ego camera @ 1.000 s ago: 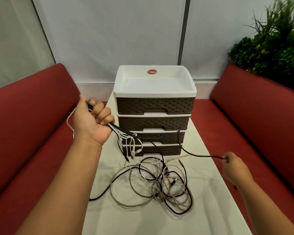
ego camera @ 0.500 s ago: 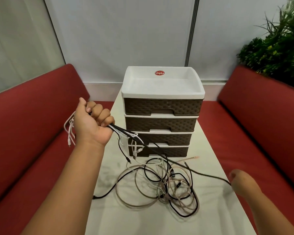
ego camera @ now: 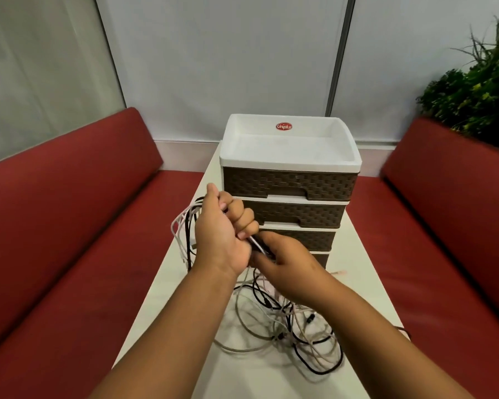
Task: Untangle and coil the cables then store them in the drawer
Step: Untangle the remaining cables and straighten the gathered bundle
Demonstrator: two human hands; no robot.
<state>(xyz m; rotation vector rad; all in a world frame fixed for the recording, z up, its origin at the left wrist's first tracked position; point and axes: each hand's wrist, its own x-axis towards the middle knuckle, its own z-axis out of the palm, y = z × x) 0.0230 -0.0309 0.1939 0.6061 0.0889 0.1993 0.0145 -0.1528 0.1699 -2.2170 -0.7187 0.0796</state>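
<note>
A tangle of black, white and beige cables lies on the white table in front of a drawer unit with brown woven fronts, all drawers closed. My left hand is raised in a fist and grips a bunch of cables; loops of white and black cable hang from it on the left. My right hand sits right beside the left fist, fingers curled around the cable strands that come out of it. Where its fingertips lie is hidden.
Red sofas flank the narrow table on both sides. A green plant stands at the back right. The unit's white top tray holds nothing. A cable end with a plug lies to the right of the unit's base.
My right hand let the black cable end go at the far right and moved left to meet my left fist. The left hand shifted right, toward the drawers.
</note>
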